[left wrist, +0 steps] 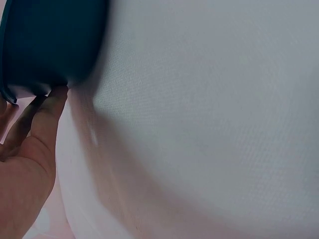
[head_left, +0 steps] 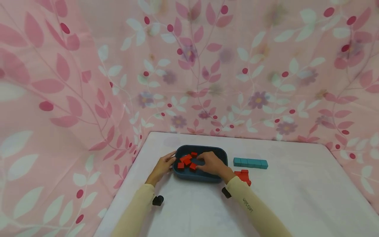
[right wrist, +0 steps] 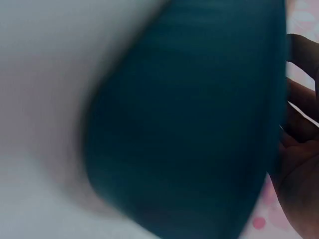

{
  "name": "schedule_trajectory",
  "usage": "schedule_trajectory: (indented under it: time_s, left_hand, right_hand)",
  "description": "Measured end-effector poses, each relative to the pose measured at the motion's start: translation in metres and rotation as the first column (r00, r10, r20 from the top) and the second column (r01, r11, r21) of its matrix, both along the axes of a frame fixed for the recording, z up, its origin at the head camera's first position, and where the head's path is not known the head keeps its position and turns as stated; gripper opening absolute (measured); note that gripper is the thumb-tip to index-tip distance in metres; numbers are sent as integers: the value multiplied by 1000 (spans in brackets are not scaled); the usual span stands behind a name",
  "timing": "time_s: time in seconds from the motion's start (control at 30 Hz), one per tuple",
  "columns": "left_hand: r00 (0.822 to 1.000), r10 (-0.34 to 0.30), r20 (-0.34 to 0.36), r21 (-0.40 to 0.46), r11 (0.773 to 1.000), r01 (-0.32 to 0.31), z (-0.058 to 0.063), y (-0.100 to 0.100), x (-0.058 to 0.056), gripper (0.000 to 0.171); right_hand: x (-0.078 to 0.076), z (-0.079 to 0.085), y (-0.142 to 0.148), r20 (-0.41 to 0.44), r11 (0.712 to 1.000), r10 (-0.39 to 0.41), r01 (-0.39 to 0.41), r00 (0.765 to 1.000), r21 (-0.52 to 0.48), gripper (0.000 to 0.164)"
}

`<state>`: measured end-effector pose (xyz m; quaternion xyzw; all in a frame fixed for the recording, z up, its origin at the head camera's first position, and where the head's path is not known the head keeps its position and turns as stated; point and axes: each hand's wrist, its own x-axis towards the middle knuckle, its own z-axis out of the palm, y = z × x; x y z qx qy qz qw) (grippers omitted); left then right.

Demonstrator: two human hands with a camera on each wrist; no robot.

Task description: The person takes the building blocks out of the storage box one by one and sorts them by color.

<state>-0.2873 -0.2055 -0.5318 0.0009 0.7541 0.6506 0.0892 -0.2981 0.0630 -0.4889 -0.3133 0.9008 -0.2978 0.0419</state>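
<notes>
A dark teal-blue container (head_left: 196, 179) with rounded corners stands on the white table; several small red blocks (head_left: 181, 166) lie in its left half. At the container's left end, my left hand (head_left: 161, 168) touches the outer wall with its fingers, and in the left wrist view a fingertip meets the wall's lower edge. My right hand (head_left: 212, 163) reaches over the near rim into the container. Its thumb and forefinger are spread apart, the thumb tip beside a red block (head_left: 193, 167). In the right wrist view the container's wall (right wrist: 184, 124) hides the fingertips.
Right of the container lies a straight row of joined teal blocks (head_left: 250, 163). Nearer, a group of red blocks (head_left: 243, 177) sits partly behind the right forearm. White cloth covers the table (head_left: 296, 197); pink floral curtains (head_left: 207, 82) hang at the back and left.
</notes>
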Motion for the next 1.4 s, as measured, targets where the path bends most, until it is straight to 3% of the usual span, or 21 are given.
schedule_trajectory:
  time_s: [0.47,0.73,1.03,1.23,1.4]
  left_hand:
    - [1000,-26,-6,-8,1000,26,1,6,0,48]
    - [1000,-15,5,-16,1000,15,-5,7,4,47]
    - [1000,-23,-9,-3,1000,23,-3,8,2,47]
    - [1000,0,-9,9,1000,0,-2,6,2,47]
    - [1000,3,-12,23,1000,-3,-2,1,0,45]
  right_hand:
    - [-4,-30,-17,69,999,-40,41,997,-18,34]
    - [2,-35,-15,77,999,-43,45,996,-19,32]
    - [3,-15,10,40,994,-71,74,997,-77,32]
    - [2,5,37,-14,994,-96,95,995,-56,31]
    - [4,26,66,3,990,-138,138,990,-35,33]
